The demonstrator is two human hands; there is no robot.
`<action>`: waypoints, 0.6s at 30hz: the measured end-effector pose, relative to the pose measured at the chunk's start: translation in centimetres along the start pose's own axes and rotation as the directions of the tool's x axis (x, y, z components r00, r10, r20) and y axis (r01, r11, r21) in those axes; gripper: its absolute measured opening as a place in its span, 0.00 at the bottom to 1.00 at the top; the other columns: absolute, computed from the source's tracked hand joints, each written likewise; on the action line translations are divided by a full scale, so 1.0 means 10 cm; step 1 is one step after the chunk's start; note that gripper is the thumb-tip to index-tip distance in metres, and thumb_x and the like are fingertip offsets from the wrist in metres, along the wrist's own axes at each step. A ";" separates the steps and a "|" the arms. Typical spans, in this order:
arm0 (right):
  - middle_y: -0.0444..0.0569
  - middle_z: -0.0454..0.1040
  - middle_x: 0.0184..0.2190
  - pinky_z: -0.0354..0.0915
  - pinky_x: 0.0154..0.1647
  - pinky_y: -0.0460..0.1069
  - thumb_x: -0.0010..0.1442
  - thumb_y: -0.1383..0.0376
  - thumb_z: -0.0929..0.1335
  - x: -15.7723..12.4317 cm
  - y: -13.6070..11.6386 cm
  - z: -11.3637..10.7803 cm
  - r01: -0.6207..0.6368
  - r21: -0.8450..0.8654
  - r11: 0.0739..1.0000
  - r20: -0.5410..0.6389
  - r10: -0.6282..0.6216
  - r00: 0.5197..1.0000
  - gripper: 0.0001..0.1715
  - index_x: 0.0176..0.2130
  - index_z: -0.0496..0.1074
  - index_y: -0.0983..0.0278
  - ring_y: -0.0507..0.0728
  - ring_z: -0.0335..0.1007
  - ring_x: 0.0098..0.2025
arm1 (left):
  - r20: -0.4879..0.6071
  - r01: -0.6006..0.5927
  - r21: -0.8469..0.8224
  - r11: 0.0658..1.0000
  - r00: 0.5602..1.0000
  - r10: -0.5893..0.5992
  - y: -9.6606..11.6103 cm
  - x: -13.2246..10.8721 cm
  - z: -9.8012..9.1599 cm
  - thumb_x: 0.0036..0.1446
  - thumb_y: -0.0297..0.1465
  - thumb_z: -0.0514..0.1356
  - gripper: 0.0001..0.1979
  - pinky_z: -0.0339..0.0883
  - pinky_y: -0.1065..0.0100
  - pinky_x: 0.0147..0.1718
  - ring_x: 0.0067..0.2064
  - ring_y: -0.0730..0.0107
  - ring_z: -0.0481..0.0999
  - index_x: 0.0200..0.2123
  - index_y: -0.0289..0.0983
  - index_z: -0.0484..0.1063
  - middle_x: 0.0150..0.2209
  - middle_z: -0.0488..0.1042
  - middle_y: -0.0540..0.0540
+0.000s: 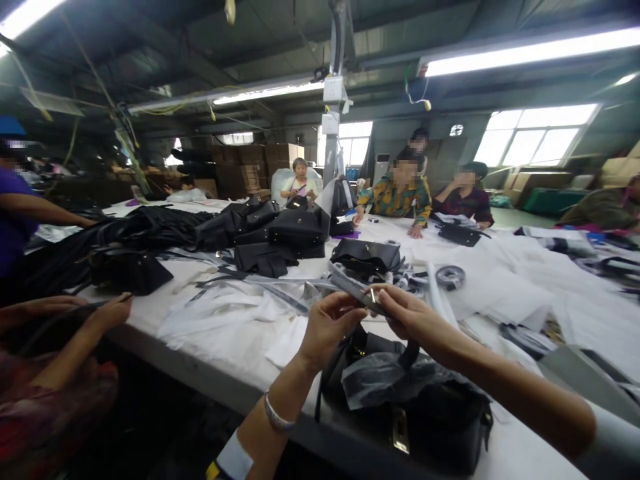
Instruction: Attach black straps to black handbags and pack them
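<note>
Left hand [327,327]: thumb and fingertips pinching a narrow dark strap [350,283], which is raised above the near edge of the long white-covered table [430,250]. Right hand [400,310]: thumb and fingers closed on the same strap, just right of the left hand, at a small gold-coloured metal fitting [373,295]. The strap's far part slants up and leftward; whether it touches anything beyond the hands cannot be told.

Directly below the hands, near side: a black handbag with a smooth, leather-like surface [425,427], with a gold-coloured metal clasp [400,432] on its front. Crumpled translucent grey film [370,380] lies over its upper part.

Beyond the hands: a second black handbag with small metal studs [367,257]; to its right, a coiled grey strap [450,277]. Far left of centre: a heap of black bags [297,227]. Near left: a co-worker's hands [110,313] at a thin dark strip.
</note>
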State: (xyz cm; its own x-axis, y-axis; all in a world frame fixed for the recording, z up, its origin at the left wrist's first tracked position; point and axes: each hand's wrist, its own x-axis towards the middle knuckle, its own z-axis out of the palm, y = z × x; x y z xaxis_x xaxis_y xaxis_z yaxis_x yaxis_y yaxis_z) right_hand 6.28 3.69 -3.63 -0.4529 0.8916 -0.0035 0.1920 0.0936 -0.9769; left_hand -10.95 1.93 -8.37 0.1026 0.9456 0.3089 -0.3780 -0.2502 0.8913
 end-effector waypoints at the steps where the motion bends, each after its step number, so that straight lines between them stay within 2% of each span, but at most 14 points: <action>1: 0.43 0.69 0.30 0.47 0.17 0.44 0.63 0.41 0.60 0.00 -0.03 0.01 0.063 -0.041 0.997 -0.055 -0.066 0.996 0.33 0.56 0.63 0.60 0.47 0.52 0.18 | 0.027 0.012 0.026 1.000 1.000 -0.013 -0.01 0.00 0.04 0.48 0.33 0.71 0.14 0.70 0.61 0.46 0.44 0.57 0.79 0.40 0.38 0.81 0.41 0.81 0.42; 2: 0.45 0.70 0.36 0.56 0.19 0.45 0.64 0.42 0.60 -0.01 -0.06 0.01 0.131 -0.116 0.985 -0.090 -0.142 0.986 0.34 0.61 0.60 0.57 0.49 0.59 0.21 | 0.054 0.011 0.066 0.998 0.998 -0.014 -0.03 0.01 0.09 0.48 0.33 0.71 0.14 0.70 0.60 0.46 0.45 0.56 0.79 0.40 0.38 0.81 0.41 0.81 0.42; 4: 0.49 0.70 0.45 0.68 0.35 0.52 0.63 0.44 0.63 -0.02 -0.11 0.02 0.258 -0.349 0.901 -0.096 -0.308 0.946 0.34 0.63 0.60 0.54 0.55 0.71 0.34 | 0.080 -0.055 0.189 0.980 0.996 0.040 -0.04 0.03 0.17 0.48 0.33 0.71 0.14 0.69 0.57 0.50 0.48 0.52 0.77 0.40 0.38 0.80 0.43 0.79 0.40; 6: 0.51 0.69 0.49 0.66 0.52 0.57 0.62 0.48 0.66 -0.03 -0.13 0.02 0.338 -0.561 0.756 -0.043 -0.434 0.900 0.27 0.57 0.69 0.54 0.61 0.71 0.48 | 0.079 -0.172 0.334 0.927 0.985 0.154 -0.04 0.05 0.22 0.49 0.33 0.70 0.13 0.65 0.55 0.55 0.51 0.50 0.75 0.40 0.41 0.80 0.44 0.79 0.41; 8: 0.53 0.67 0.55 0.62 0.58 0.60 0.61 0.51 0.68 -0.03 -0.13 0.02 0.378 -0.652 0.657 0.031 -0.475 0.879 0.23 0.54 0.73 0.54 0.64 0.67 0.55 | 0.093 -0.251 0.442 0.861 0.968 0.234 -0.03 0.08 0.25 0.49 0.33 0.69 0.12 0.64 0.56 0.56 0.52 0.50 0.74 0.39 0.44 0.79 0.43 0.79 0.42; 10: 0.54 0.62 0.62 0.59 0.62 0.61 0.60 0.55 0.70 -0.02 -0.08 0.00 0.418 -0.658 0.627 0.101 -0.477 0.873 0.26 0.56 0.71 0.56 0.66 0.62 0.61 | 0.086 -0.249 0.489 0.836 0.967 0.239 -0.02 0.10 0.26 0.50 0.32 0.68 0.11 0.66 0.57 0.53 0.49 0.52 0.75 0.40 0.45 0.79 0.42 0.79 0.43; 12: 0.53 0.60 0.65 0.56 0.65 0.62 0.61 0.59 0.69 0.00 -0.01 -0.04 0.457 -0.621 0.637 0.127 -0.494 0.860 0.25 0.57 0.70 0.57 0.65 0.58 0.64 | 0.048 -0.182 0.503 0.845 0.982 0.183 -0.03 0.10 0.28 0.51 0.32 0.67 0.10 0.70 0.60 0.44 0.42 0.55 0.77 0.39 0.42 0.79 0.39 0.80 0.43; 14: 0.53 0.66 0.62 0.54 0.66 0.62 0.65 0.59 0.65 0.03 0.03 -0.11 0.456 -0.560 0.692 0.068 -0.510 0.857 0.20 0.55 0.72 0.58 0.64 0.60 0.64 | 0.045 -0.123 0.517 0.847 0.992 0.116 -0.02 0.09 0.31 0.53 0.34 0.66 0.09 0.69 0.63 0.36 0.36 0.58 0.77 0.37 0.38 0.80 0.33 0.80 0.44; 16: 0.54 0.72 0.56 0.56 0.65 0.63 0.68 0.54 0.61 0.05 0.02 -0.18 0.398 -0.455 0.797 -0.050 -0.469 0.882 0.21 0.51 0.75 0.59 0.63 0.64 0.61 | 0.081 -0.123 0.541 0.832 0.992 0.094 0.01 0.08 0.34 0.55 0.36 0.64 0.12 0.68 0.65 0.36 0.35 0.59 0.77 0.39 0.36 0.80 0.32 0.80 0.45; 18: 0.55 0.76 0.52 0.59 0.63 0.63 0.69 0.49 0.59 0.06 -0.05 -0.25 0.344 -0.252 0.905 -0.158 -0.389 0.907 0.27 0.49 0.76 0.62 0.64 0.69 0.58 | 0.110 -0.125 0.560 0.819 0.991 0.076 0.07 0.09 0.37 0.57 0.37 0.63 0.16 0.68 0.65 0.39 0.39 0.58 0.78 0.46 0.37 0.80 0.37 0.81 0.44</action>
State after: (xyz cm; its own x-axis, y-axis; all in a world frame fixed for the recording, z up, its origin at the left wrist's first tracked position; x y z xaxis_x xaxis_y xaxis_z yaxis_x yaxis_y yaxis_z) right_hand 8.10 5.28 -2.58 -0.3477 0.8429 0.4107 0.2370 0.5028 -0.8313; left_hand -7.74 1.84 -6.29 0.1740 0.8951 0.4105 0.1931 -0.4398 0.8771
